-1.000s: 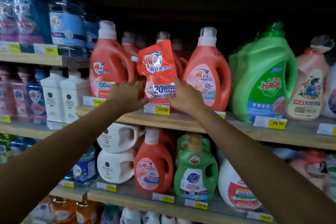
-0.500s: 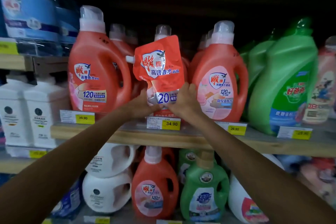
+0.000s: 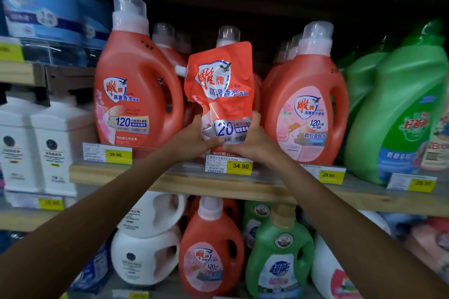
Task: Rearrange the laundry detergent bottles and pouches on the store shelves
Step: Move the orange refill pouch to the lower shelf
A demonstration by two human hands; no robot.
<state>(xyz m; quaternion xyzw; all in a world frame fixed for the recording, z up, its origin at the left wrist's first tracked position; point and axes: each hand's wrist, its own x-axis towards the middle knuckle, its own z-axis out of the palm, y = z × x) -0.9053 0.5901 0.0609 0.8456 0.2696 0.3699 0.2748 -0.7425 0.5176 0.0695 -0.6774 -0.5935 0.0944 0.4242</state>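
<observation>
Spanning the view from left to right, the wooden shelf (image 3: 218, 185) carries a row of large detergent bottles: a green jug (image 3: 398, 114) at the far right, a tall red bottle (image 3: 136, 94) left of centre, and a second red bottle (image 3: 308, 109) right of centre, each with a clear cap. White square bottles (image 3: 56, 148) stand on a lower ledge at the left. Below the shelf sit white jugs (image 3: 145, 257), a smaller red bottle (image 3: 211, 252) and a green bottle with a gold cap (image 3: 279, 264).

Both forearms reach up and forward from the bottom corners, converging at the middle of the shelf. Between the two red bottles, the red detergent pouch (image 3: 223, 87) stands upright in front of another capped bottle, its white spout pointing left. The left hand (image 3: 192, 138) wraps the pouch's lower left edge, fingers curled behind and thumb pressed across the front. The right hand (image 3: 252, 141) mirrors it on the lower right edge, thumb on the label, fingers closed around the side. The thumbs nearly meet at the pouch's base, just above the yellow 34.90 price tag (image 3: 239, 165).
</observation>
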